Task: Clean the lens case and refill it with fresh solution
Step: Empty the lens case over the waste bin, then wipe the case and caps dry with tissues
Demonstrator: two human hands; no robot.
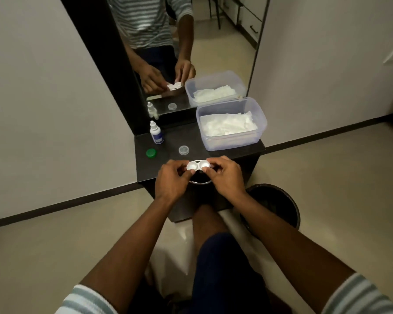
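A white two-well lens case point(198, 165) is held level above the front edge of the dark shelf point(168, 141), both wells uncovered. My left hand point(173, 179) pinches its left end and my right hand point(225, 175) pinches its right end. Under the case the metal rim of a small bowl point(200, 182) shows, mostly hidden by my hands. A small white solution bottle point(156, 133) with a blue label stands at the shelf's back left. A green cap point(151, 153) and a clear cap point(183, 150) lie on the shelf.
A clear plastic tub point(232, 123) holding white tissues sits at the shelf's back right. A mirror point(191, 53) rises behind the shelf. A dark round bin point(275, 205) stands on the floor at the right, beside my leg.
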